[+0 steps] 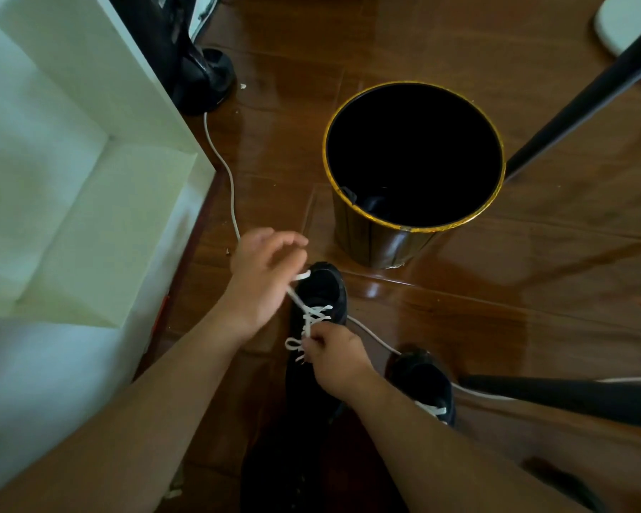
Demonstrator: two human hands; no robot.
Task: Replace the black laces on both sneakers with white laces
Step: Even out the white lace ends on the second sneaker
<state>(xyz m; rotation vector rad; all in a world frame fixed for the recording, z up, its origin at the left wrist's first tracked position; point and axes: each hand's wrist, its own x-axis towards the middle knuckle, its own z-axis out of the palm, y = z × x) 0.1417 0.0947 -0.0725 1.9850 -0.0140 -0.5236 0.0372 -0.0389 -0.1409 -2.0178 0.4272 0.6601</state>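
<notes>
Two black sneakers stand on the wooden floor. The left sneaker (322, 286) carries a white lace (316, 317) crossed through its eyelets. My left hand (263, 279) pinches one end of that lace and holds it taut, up and to the left over the toe. My right hand (335, 359) pinches a small loop of the same lace near the tongue. The right sneaker (424, 383) lies beside my right forearm, with white lace (435, 409) showing on it.
A black bin with a gold rim (415, 157) stands just beyond the sneakers. A white cabinet (71, 179) fills the left. A white cable (232, 194) runs across the floor under the shoes. Black chair legs (578, 105) cross at right.
</notes>
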